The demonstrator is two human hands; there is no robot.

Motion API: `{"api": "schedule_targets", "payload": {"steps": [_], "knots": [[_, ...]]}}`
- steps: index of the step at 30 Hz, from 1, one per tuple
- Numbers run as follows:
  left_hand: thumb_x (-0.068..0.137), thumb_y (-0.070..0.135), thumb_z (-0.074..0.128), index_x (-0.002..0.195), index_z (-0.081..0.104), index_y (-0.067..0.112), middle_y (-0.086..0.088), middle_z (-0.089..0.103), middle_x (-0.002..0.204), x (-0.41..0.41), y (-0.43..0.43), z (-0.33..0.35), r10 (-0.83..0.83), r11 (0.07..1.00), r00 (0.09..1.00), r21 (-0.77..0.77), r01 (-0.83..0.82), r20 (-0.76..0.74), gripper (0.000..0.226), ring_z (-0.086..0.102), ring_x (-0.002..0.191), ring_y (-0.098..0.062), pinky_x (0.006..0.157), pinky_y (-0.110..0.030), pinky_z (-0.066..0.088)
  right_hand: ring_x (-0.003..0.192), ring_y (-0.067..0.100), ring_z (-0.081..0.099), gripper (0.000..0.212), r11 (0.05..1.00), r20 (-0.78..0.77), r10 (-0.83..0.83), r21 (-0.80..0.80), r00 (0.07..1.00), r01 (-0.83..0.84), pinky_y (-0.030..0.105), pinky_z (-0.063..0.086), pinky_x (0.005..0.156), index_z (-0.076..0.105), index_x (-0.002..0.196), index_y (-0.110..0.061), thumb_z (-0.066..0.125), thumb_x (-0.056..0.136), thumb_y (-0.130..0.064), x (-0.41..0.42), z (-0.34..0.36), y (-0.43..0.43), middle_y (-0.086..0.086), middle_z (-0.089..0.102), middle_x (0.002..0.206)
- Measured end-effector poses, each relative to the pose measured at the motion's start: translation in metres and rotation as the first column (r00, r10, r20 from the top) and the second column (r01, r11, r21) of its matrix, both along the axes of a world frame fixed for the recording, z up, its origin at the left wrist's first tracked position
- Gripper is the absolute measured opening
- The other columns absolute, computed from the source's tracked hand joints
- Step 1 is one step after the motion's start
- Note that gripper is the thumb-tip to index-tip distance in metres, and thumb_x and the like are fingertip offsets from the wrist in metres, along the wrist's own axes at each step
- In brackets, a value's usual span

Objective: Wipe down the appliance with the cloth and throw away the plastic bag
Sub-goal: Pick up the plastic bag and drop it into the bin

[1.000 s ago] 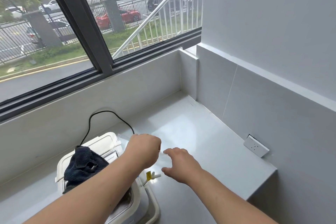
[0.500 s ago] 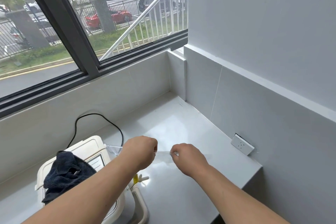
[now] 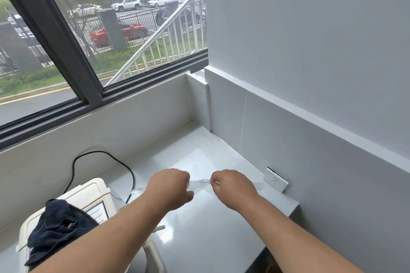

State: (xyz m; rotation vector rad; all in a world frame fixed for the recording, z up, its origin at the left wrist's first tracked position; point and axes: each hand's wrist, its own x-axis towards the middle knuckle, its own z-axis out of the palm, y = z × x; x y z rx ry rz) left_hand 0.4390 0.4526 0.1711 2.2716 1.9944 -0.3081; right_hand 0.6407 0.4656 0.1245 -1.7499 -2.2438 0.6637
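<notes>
A clear plastic bag point(image 3: 199, 184) is stretched between my two hands above the white counter point(image 3: 199, 239). My left hand point(image 3: 169, 186) is closed on its left end, and my right hand point(image 3: 231, 186) pinches its right end. The bag is thin and hard to make out. A white appliance point(image 3: 88, 195) stands at the lower left, partly hidden by my left forearm. A dark blue cloth point(image 3: 57, 228) lies crumpled on its lid. A black power cord point(image 3: 106, 153) loops from the appliance up against the back wall.
A white wall socket point(image 3: 275, 182) sits low on the right wall, close to my right hand. The counter ends in an edge at the lower right point(image 3: 292, 208). A window with a dark frame point(image 3: 66, 55) runs along the back.
My right hand closed on the bag's right end, and both hands rose and moved apart, pulling the bag taut. The view shifted so the appliance sits further left.
</notes>
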Motion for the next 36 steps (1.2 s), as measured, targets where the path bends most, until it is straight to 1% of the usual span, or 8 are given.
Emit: {"api": "schedule_targets", "payload": {"steps": [8,12,17,21,27,29,32,36], "knots": [[0.094,0.044,0.059,0.113,0.066,0.032,0.007,0.068,0.104,0.040,0.009,0.022,-0.117,0.989,0.990,0.099,0.109,0.078,0.023,0.064,0.100,-0.021,0.075,-0.032,0.049,0.095,0.020,0.059,0.025,0.997,0.029,-0.046,0.063,0.999,0.044,0.034,0.045,0.069,0.069,0.106,-0.032,0.045,0.099,-0.029,0.039,0.018,-0.003,-0.006,0.067,0.102],[0.096,0.032,0.053,0.102,0.070,0.027,0.006,0.068,0.100,0.059,0.007,0.028,-0.182,0.973,0.983,0.148,0.176,0.028,0.019,0.062,0.099,-0.022,0.069,-0.032,0.048,0.097,0.019,0.061,0.025,0.994,0.017,-0.090,0.071,0.996,0.088,0.034,0.046,0.070,0.069,0.106,-0.033,0.046,0.098,-0.033,0.060,0.025,-0.008,-0.007,0.068,0.105],[0.098,0.029,0.050,0.099,0.068,0.025,0.005,0.065,0.095,0.075,0.008,0.032,-0.161,0.977,0.984,0.150,0.149,0.073,0.018,0.064,0.091,-0.022,0.065,-0.031,0.045,0.097,0.020,0.060,0.026,0.982,0.038,-0.165,0.099,0.985,0.161,0.033,0.043,0.068,0.071,0.103,-0.030,0.052,0.096,-0.046,0.082,0.035,-0.020,-0.006,0.067,0.102],[0.095,0.026,0.050,0.096,0.067,0.027,0.008,0.062,0.089,0.082,0.006,0.032,-0.119,0.983,0.984,0.153,0.098,0.136,0.017,0.061,0.086,-0.019,0.059,-0.029,0.040,0.090,0.021,0.061,0.027,0.977,0.092,-0.213,0.033,0.973,0.210,0.032,0.045,0.066,0.069,0.094,-0.024,0.055,0.095,-0.048,0.095,0.040,-0.039,-0.005,0.066,0.092],[0.087,0.023,0.050,0.087,0.063,0.026,0.010,0.063,0.083,0.098,-0.005,0.033,-0.048,0.998,0.951,0.041,0.037,0.306,0.013,0.059,0.078,-0.012,0.053,-0.026,0.038,0.089,0.019,0.062,0.026,0.935,0.090,-0.353,0.003,0.931,0.354,0.031,0.047,0.067,0.066,0.087,-0.025,0.054,0.095,-0.046,0.100,0.048,-0.073,-0.008,0.067,0.089],[0.086,0.027,0.053,0.088,0.063,0.028,0.012,0.063,0.084,0.103,-0.014,0.035,-0.031,0.999,0.925,-0.016,0.040,0.379,0.011,0.058,0.076,-0.008,0.053,-0.026,0.039,0.085,0.019,0.061,0.027,0.916,0.076,-0.399,0.002,0.914,0.400,0.029,0.042,0.060,0.065,0.085,-0.023,0.053,0.094,-0.045,0.099,0.050,-0.087,-0.008,0.065,0.085],[0.085,0.032,0.054,0.096,0.062,0.031,0.011,0.066,0.082,0.110,-0.031,0.037,-0.038,0.995,0.897,-0.066,0.074,0.440,0.013,0.064,0.074,-0.008,0.057,-0.028,0.048,0.074,0.020,0.055,0.028,0.894,0.064,-0.448,0.022,0.892,0.448,0.027,0.030,0.051,0.061,0.081,-0.019,0.052,0.094,-0.042,0.096,0.054,-0.108,-0.007,0.055,0.070],[0.080,0.028,0.052,0.112,0.052,0.033,0.005,0.075,0.064,0.116,-0.057,0.039,0.049,0.970,0.816,-0.222,0.099,0.576,0.032,0.071,0.056,-0.008,0.059,-0.031,0.058,0.065,0.019,0.050,0.033,0.859,0.015,-0.512,0.030,0.859,0.511,0.029,0.028,0.049,0.049,0.069,-0.018,0.053,0.095,-0.038,0.089,0.062,-0.136,-0.004,0.052,0.065]]}}
